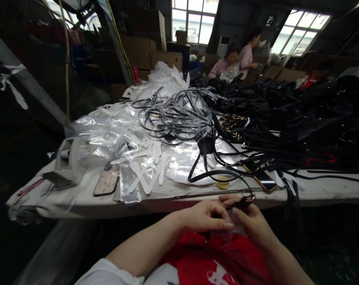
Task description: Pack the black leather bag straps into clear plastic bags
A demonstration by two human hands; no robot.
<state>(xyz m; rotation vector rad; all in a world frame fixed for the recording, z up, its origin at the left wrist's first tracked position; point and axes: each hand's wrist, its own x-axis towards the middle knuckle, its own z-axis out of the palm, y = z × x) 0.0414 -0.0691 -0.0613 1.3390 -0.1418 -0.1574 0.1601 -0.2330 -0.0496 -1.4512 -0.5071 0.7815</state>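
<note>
Low in front of my body, below the table's front edge, both hands are close together. My left hand (211,216) is closed, its thumb and fingers pinching clear thin plastic (234,223). Beside it on the right, my right hand (250,219) is closed around the end of a black strap (243,202) with a gold metal clasp (251,197). From there the strap runs up onto the table to a tangle of black straps (207,144). The fingertips of my right hand are partly hidden behind the strap end.
The white table (167,200) holds a phone (107,180), another phone (261,176), a tape dispenser (67,162), white serrated pieces (146,178), a yellow round item (222,181), plastic bags (108,126) and black bags (310,114). People (246,55) are behind it.
</note>
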